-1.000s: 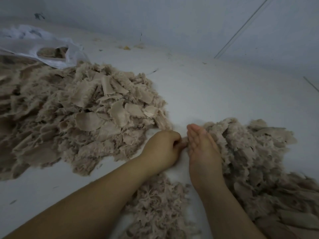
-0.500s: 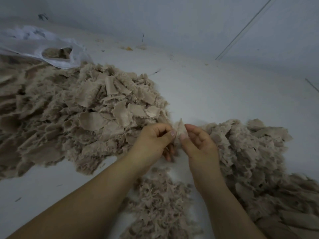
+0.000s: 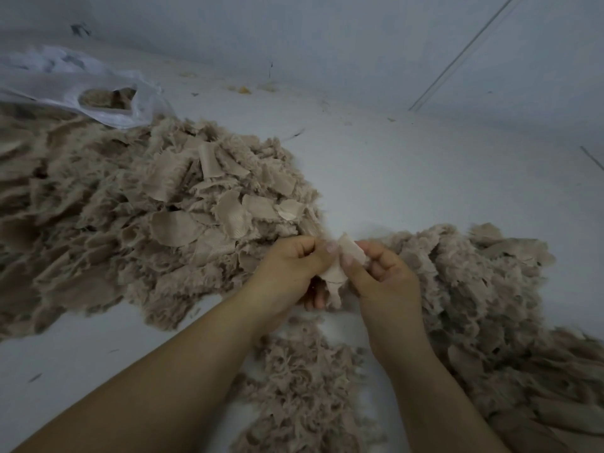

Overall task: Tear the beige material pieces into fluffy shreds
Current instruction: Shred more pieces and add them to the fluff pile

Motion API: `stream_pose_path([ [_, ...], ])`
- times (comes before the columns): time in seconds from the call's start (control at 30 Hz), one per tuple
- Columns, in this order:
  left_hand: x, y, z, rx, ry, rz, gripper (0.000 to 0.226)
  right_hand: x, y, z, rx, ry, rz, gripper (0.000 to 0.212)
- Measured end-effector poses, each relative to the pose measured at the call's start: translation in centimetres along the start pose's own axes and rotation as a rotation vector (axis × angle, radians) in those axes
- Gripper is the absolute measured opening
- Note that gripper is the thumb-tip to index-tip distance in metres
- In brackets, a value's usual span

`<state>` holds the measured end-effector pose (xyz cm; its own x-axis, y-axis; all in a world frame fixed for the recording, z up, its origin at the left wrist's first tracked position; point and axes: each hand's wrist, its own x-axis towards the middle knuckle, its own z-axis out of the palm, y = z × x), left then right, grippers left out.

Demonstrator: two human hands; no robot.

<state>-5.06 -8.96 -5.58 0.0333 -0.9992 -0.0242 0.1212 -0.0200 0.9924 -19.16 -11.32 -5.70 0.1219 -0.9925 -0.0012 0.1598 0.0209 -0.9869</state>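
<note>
One beige piece (image 3: 340, 269) pinched between both hands at centre frame, raised a little above the white floor (image 3: 408, 178). Left hand (image 3: 291, 269): grip clenched on the piece's left edge, thumb tip pressed against the curled forefinger, remaining fingers folded under the palm. Right hand (image 3: 382, 273): grip likewise closed on the right edge, thumb laid over the fabric, fingers curled behind it. Thumbs almost touching, so only a narrow strip of material visible between them; upper corner poking up above the thumbs, lower end hanging down frayed below the hands. Whether already split along the middle: cannot tell.

Directly beneath the forearms, near the bottom edge, a small mound of fluffy shreds (image 3: 304, 387), stringy and loose. Left of the hands, a large heap of untorn pieces (image 3: 157, 217), flat rounded scraps with fuzzy edges, spreading out of frame at the left. Right of the hands, just beside the right wrist, a second heap (image 3: 483, 289) running down to the lower right corner, made of similar ragged bits.

Beyond the large heap, at upper left, a translucent white plastic bag (image 3: 81, 83) lying crumpled, more beige material showing through its opening. Farther back, a pale wall (image 3: 327, 34) meeting the floor, a few small yellowish crumbs (image 3: 243, 89) along its foot.
</note>
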Motion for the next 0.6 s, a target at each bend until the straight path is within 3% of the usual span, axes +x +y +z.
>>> stream_pose_path([
  [0.23, -0.4, 0.5, -1.0, 0.129, -0.202, -0.147, 0.01, 0.0, -0.2, -0.1, 0.008, 0.107, -0.006, 0.01],
  [0.37, -0.9, 2.1, -3.0, 0.29, -0.52, -0.287, 0.012, 0.0, -0.1, -0.3, 0.002, 0.125, -0.03, 0.009],
  [0.43, -1.3, 2.7, -3.5, 0.404, -0.636, -0.305, 0.025, 0.2, -0.1, -0.3, 0.007, 0.131, -0.025, 0.009],
  [0.5, -1.1, 2.9, -3.1, 0.48, -0.535, -0.27, 0.049, 0.2, 0.0, -0.1, -0.015, 0.112, -0.026, 0.012],
  [0.6, -0.4, 2.0, -1.8, 0.484, -0.145, -0.146, 0.057, 0.1, 0.0, -0.1, -0.032, 0.071, -0.016, 0.011],
])
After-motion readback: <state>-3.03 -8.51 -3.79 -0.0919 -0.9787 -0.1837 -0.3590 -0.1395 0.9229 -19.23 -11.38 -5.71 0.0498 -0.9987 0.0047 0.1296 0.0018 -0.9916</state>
